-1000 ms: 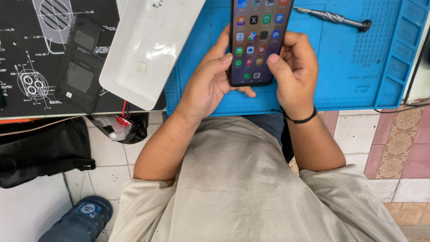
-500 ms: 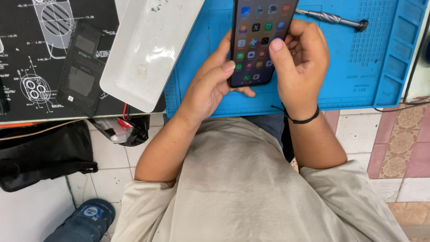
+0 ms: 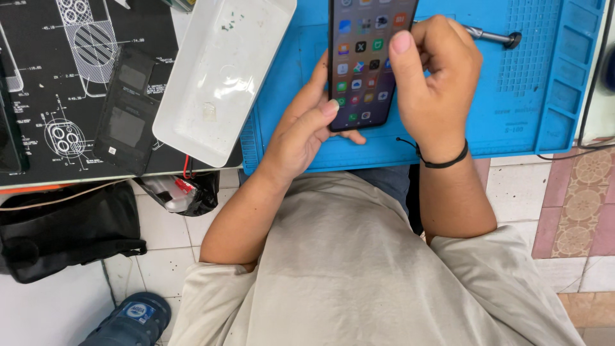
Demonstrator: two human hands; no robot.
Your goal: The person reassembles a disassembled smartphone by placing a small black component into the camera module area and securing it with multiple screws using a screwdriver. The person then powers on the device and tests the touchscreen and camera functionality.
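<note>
Seen from above, a seated person in a beige shirt works at a counter (image 3: 211,168) covered on the left by a black mat printed with white technical drawings (image 3: 57,83) and on the right by a blue silicone repair mat (image 3: 512,96). A white rectangular plastic tray (image 3: 221,70) lies tilted across the seam between the two mats, and a dark phone back panel (image 3: 128,109) lies on the black mat just beside it. A black bag (image 3: 64,230) sits on the tiled floor below.

A smartphone (image 3: 368,57) with its screen lit, showing rows of app icons, is held upright above the blue mat. The left hand (image 3: 301,138) grips its lower left edge, thumb on the glass. The right hand (image 3: 435,83) clasps the right edge, thumb pressed near the screen's right side. A metal screwdriver (image 3: 490,36) lies on the blue mat behind that hand.

The work in hand looks like checking the screen; any further touch calls for a steady grip and one free thumb.
</note>
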